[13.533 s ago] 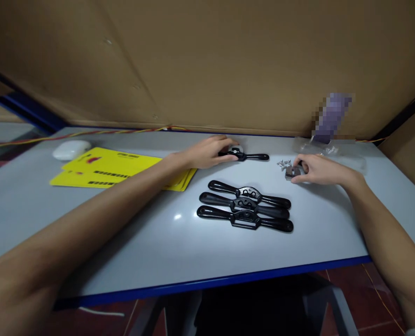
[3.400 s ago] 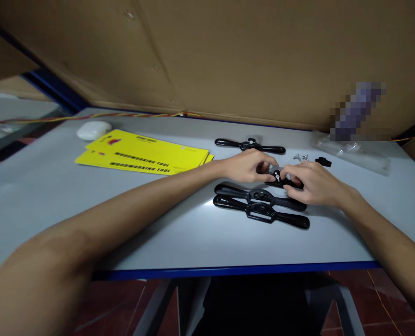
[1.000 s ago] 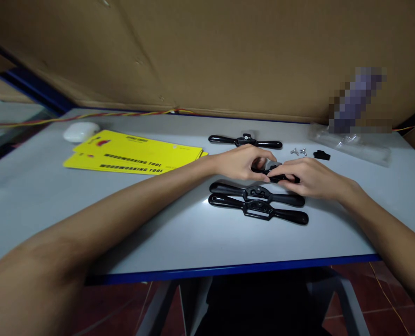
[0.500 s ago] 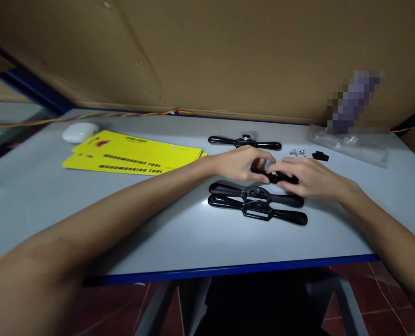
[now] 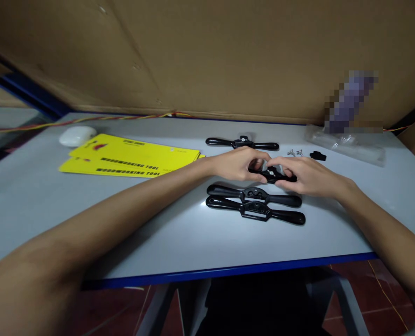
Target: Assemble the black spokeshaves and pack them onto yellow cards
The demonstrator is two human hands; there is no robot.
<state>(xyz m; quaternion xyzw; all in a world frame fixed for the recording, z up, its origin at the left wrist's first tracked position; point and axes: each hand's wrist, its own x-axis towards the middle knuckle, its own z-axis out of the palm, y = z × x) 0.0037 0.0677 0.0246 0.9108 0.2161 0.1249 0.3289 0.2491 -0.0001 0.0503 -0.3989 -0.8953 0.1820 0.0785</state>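
Both my hands grip one black spokeshave (image 5: 272, 174) over the table. My left hand (image 5: 238, 163) curls round its left part, thumb at the front. From the other side my right hand (image 5: 303, 175) closes on the right part, fingers reaching to the middle, where a silvery screw and a pale blade edge show. My fingers hide both handles for the most part. Just nearer to me lie two more spokeshave bodies, a matte one (image 5: 254, 194) and a glossy one (image 5: 255, 209). Another spokeshave (image 5: 242, 142), with its cap fitted, rests behind my left hand.
Small silvery thumbscrews (image 5: 295, 152) and a loose black cap (image 5: 318, 156) lie behind my right hand. Yellow printed cards (image 5: 133, 156) and a white rounded object (image 5: 77, 136) are on the left. A clear plastic bag (image 5: 345, 144) lies at the back right, before a cardboard wall (image 5: 207, 56).
The view has shifted slightly. My hands keep their hold on the spokeshave, and the fingers of my right hand have moved a little, so its middle screw shows more.
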